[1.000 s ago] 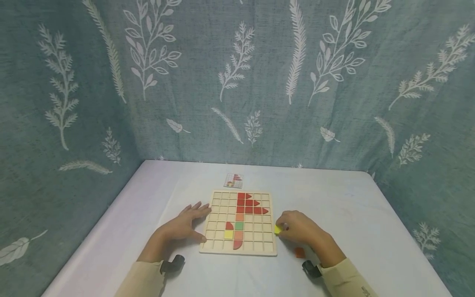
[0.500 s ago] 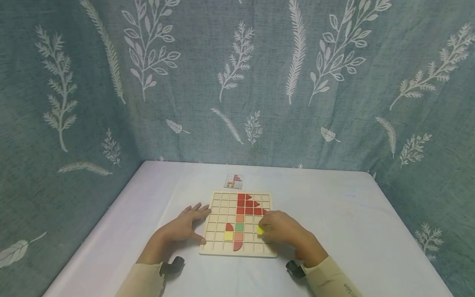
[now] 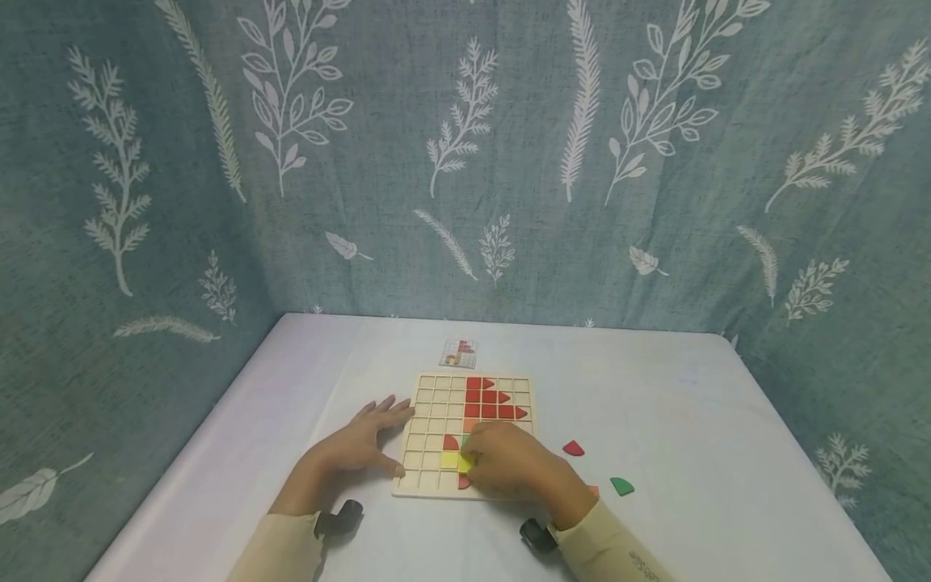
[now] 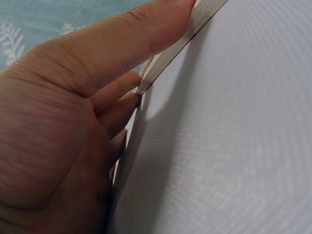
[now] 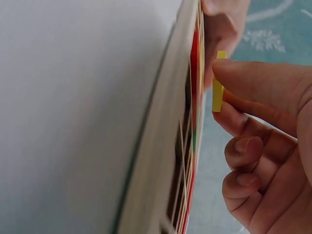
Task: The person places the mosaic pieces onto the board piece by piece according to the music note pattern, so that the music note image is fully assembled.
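Between the thumb and a fingertip, my right hand (image 3: pixel 512 462) pinches a yellow square tile (image 5: pixel 218 100). The right wrist view shows this tile held apart from the surface of the wooden grid board (image 3: pixel 429 408). Beside it on the board lies another yellow square (image 3: pixel 449 460), below a red quarter-round tile (image 3: pixel 451 442). Red squares and pointed tiles (image 3: pixel 490 398) form rows at the board's top. My right hand covers part of the middle column. With fingers spread, my left hand (image 3: pixel 352 446) rests against the board's left edge, thumb (image 4: pixel 161 29) touching it.
Right of the board lie a loose red quarter-round piece (image 3: pixel 574 448), a green one (image 3: pixel 621 486) and an orange piece (image 3: pixel 594 490) partly hidden by the forearm. A small pattern card (image 3: pixel 460 354) sits behind the board. Patterned curtain (image 3: pixel 538 267) hangs behind the white table.
My right hand has carried the yellow square leftward from beside the board to over its middle column, uncovering the loose red and green pieces. The left hand stays put.
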Action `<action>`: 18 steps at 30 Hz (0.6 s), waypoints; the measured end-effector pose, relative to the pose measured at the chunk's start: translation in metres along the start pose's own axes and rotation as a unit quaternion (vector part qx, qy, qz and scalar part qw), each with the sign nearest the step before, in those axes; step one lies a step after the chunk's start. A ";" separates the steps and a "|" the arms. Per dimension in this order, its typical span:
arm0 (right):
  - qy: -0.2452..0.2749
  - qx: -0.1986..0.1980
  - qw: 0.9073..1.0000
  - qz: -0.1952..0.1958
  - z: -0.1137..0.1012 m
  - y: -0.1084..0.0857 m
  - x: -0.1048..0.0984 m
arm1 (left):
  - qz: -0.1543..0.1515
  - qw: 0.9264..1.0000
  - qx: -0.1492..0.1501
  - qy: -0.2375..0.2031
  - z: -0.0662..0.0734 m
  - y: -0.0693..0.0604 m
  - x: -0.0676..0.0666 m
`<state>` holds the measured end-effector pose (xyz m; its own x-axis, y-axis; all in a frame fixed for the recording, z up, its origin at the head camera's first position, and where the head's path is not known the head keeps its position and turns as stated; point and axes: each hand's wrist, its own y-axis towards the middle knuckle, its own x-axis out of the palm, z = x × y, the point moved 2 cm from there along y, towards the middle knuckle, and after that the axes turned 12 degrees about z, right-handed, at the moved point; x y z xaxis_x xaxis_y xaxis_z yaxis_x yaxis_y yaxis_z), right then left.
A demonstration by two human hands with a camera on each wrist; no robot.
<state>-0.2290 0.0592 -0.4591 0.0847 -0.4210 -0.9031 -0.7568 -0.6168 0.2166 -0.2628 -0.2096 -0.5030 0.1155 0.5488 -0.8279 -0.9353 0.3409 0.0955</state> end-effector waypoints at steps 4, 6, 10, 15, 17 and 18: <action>-0.002 -0.039 0.999 0.011 -0.010 0.004 0.009 | 0.002 1.000 0.004 -0.002 0.000 -0.001 0.000; -0.003 -0.048 0.999 0.010 -0.013 0.006 0.011 | 0.002 1.000 0.004 -0.001 0.000 -0.001 0.000; -0.002 -0.049 0.999 0.002 -0.018 0.007 0.014 | 0.001 1.000 -0.008 0.000 0.000 -0.001 -0.001; -0.017 -0.033 0.999 -0.010 -0.021 0.008 0.015 | -0.001 1.000 -0.010 0.001 0.000 -0.002 -0.001; -0.023 -0.023 0.999 -0.014 -0.022 0.008 0.017 | -0.001 1.000 -0.005 0.000 0.000 -0.002 -0.002; -0.027 -0.021 0.999 -0.015 -0.022 0.008 0.018 | -0.001 1.000 -0.003 -0.001 0.001 -0.002 -0.002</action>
<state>-0.2196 0.0324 -0.4657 0.0718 -0.3659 -0.9279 -0.7266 -0.6565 0.2027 -0.2608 -0.2109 -0.5014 0.1175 0.5500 -0.8269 -0.9372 0.3367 0.0907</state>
